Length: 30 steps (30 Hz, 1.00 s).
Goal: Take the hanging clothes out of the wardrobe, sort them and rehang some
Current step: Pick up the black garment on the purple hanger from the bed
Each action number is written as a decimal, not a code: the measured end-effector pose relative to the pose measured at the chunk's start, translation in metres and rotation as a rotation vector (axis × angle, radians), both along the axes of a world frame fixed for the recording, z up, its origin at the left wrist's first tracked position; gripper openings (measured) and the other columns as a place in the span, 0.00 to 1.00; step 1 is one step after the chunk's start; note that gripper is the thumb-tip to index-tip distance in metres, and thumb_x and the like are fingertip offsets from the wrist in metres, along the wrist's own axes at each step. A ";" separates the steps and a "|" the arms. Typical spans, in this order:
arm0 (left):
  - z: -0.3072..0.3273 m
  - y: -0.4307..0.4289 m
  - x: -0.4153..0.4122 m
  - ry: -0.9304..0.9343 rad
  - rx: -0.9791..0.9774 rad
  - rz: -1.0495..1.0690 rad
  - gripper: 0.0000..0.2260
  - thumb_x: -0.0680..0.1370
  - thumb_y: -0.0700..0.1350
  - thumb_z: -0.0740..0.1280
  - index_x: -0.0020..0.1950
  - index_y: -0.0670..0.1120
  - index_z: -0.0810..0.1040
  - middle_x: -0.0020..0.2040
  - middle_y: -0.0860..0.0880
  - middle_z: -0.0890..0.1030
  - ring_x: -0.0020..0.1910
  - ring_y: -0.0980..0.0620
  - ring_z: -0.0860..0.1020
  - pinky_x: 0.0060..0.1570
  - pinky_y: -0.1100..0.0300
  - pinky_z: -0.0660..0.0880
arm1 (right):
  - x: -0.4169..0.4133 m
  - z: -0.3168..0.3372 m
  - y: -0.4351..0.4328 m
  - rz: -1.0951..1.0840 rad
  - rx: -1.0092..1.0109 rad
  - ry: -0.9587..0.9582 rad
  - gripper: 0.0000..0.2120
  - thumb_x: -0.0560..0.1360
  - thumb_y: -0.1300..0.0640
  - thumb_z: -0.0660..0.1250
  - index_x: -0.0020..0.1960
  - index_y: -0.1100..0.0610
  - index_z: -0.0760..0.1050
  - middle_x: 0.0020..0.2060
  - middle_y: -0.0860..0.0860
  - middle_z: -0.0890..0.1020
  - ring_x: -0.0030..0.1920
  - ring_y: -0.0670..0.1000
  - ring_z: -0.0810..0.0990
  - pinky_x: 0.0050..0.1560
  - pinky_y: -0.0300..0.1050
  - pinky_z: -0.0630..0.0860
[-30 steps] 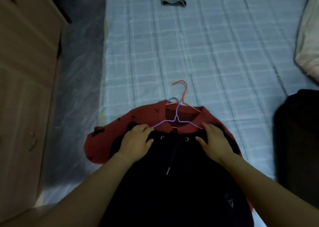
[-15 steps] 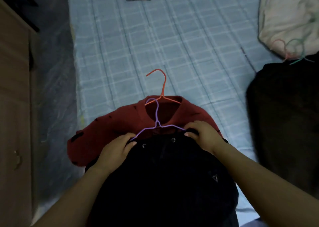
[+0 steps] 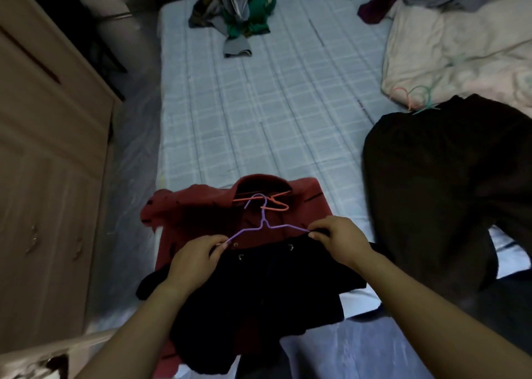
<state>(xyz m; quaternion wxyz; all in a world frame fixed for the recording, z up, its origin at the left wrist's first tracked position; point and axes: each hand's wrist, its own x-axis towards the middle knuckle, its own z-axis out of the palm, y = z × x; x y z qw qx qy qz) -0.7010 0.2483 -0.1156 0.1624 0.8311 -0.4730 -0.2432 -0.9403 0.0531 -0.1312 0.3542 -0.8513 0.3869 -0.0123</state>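
A black garment (image 3: 267, 289) with metal eyelets lies on top of a red top (image 3: 201, 206) at the near end of the bed (image 3: 259, 105). A purple wire hanger (image 3: 263, 226) sticks out of the black garment's top edge. An orange hanger (image 3: 270, 203) lies in the red top's collar. My left hand (image 3: 195, 256) pinches the black garment's top edge at the purple hanger's left arm. At the hanger's right arm, my right hand (image 3: 339, 243) pinches the same edge.
A large dark garment (image 3: 449, 188) lies at the right with pink and green hangers (image 3: 414, 99) at its top. A heap of grey and green clothes (image 3: 239, 13) sits at the bed's far end. A pale quilt (image 3: 460, 47) is at right, a wooden wardrobe (image 3: 43, 162) at left.
The view has risen to show more of the bed. Both hands have moved from resting on the black garment to pinching its top edge. The orange hanger now lies folded down on the red collar.
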 end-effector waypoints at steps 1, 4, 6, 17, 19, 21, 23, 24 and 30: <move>-0.002 0.006 -0.006 0.011 -0.001 0.001 0.10 0.78 0.47 0.64 0.57 0.50 0.80 0.52 0.51 0.83 0.52 0.51 0.79 0.50 0.56 0.74 | -0.004 0.001 0.005 -0.002 0.004 0.000 0.07 0.74 0.52 0.68 0.50 0.48 0.81 0.45 0.49 0.81 0.49 0.51 0.78 0.50 0.50 0.75; -0.011 0.015 -0.009 0.019 -0.008 0.020 0.10 0.78 0.46 0.64 0.57 0.49 0.80 0.52 0.51 0.82 0.52 0.52 0.79 0.49 0.58 0.73 | -0.007 -0.005 0.014 -0.013 0.019 0.010 0.07 0.73 0.52 0.68 0.51 0.49 0.81 0.46 0.50 0.81 0.49 0.52 0.78 0.51 0.49 0.74; -0.018 0.012 -0.004 0.020 -0.007 0.014 0.10 0.78 0.46 0.64 0.57 0.49 0.80 0.51 0.51 0.82 0.51 0.51 0.79 0.50 0.57 0.73 | -0.004 -0.013 0.015 -0.038 0.035 0.016 0.08 0.73 0.53 0.68 0.51 0.50 0.81 0.47 0.51 0.81 0.49 0.52 0.78 0.51 0.49 0.74; -0.081 -0.088 0.104 -0.011 -0.092 -0.099 0.15 0.76 0.51 0.60 0.59 0.49 0.79 0.53 0.50 0.77 0.54 0.49 0.75 0.55 0.59 0.70 | 0.069 -0.080 -0.025 -0.230 -0.126 -0.120 0.08 0.71 0.53 0.66 0.47 0.51 0.82 0.34 0.43 0.73 0.37 0.50 0.74 0.40 0.35 0.65; -0.087 -0.121 0.129 -0.197 -0.215 -0.093 0.17 0.76 0.51 0.60 0.61 0.48 0.76 0.59 0.46 0.75 0.58 0.46 0.73 0.60 0.53 0.69 | 0.082 -0.087 -0.036 -0.237 -0.152 -0.112 0.09 0.71 0.53 0.66 0.48 0.52 0.82 0.35 0.42 0.71 0.38 0.50 0.74 0.39 0.32 0.64; -0.093 -0.155 0.150 -0.251 -0.218 -0.148 0.18 0.76 0.52 0.60 0.63 0.48 0.75 0.61 0.44 0.75 0.61 0.44 0.72 0.61 0.48 0.70 | 0.093 -0.092 -0.044 -0.232 -0.176 -0.107 0.09 0.71 0.53 0.66 0.48 0.52 0.82 0.35 0.44 0.73 0.38 0.50 0.74 0.40 0.35 0.66; -0.098 -0.180 0.163 -0.125 -0.104 -0.239 0.21 0.76 0.57 0.54 0.60 0.48 0.77 0.57 0.46 0.78 0.57 0.44 0.76 0.57 0.50 0.73 | 0.101 -0.093 -0.051 -0.222 -0.206 -0.105 0.10 0.73 0.51 0.64 0.48 0.52 0.82 0.36 0.47 0.76 0.38 0.51 0.75 0.39 0.41 0.71; -0.101 -0.186 0.167 -0.069 -0.047 -0.275 0.24 0.76 0.59 0.51 0.58 0.49 0.79 0.54 0.47 0.80 0.54 0.45 0.78 0.54 0.51 0.74 | 0.104 -0.092 -0.053 -0.221 -0.219 -0.111 0.12 0.73 0.49 0.63 0.49 0.53 0.82 0.36 0.48 0.77 0.38 0.52 0.75 0.39 0.43 0.73; -0.116 -0.185 0.175 -0.004 -0.001 -0.267 0.22 0.75 0.60 0.50 0.52 0.50 0.79 0.47 0.48 0.81 0.48 0.45 0.79 0.48 0.51 0.75 | 0.112 -0.085 -0.054 -0.204 -0.212 -0.102 0.14 0.74 0.47 0.60 0.49 0.51 0.82 0.36 0.46 0.76 0.38 0.52 0.75 0.37 0.47 0.75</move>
